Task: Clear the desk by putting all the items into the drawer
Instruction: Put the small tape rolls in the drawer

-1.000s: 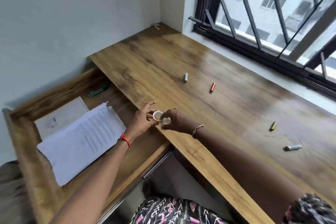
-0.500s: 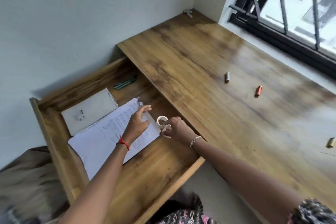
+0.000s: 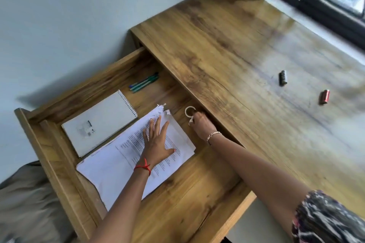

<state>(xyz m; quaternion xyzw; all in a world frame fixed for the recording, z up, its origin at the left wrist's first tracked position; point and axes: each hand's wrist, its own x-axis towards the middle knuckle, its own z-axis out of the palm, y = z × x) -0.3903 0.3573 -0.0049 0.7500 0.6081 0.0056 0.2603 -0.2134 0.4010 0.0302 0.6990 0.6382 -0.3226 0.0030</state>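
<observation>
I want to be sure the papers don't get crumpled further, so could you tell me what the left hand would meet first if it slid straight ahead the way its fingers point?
The left hand lies flat on the printed papers; straight ahead comes their torn top edge, then bare drawer floor.

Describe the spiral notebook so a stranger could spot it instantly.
Start at the open wooden drawer pulled out left of the desk. The spiral notebook lies flat at its far left, beside the printed papers. Its wire binding along the edge and plain, pale cover set it apart from those loose text-covered sheets.
</observation>
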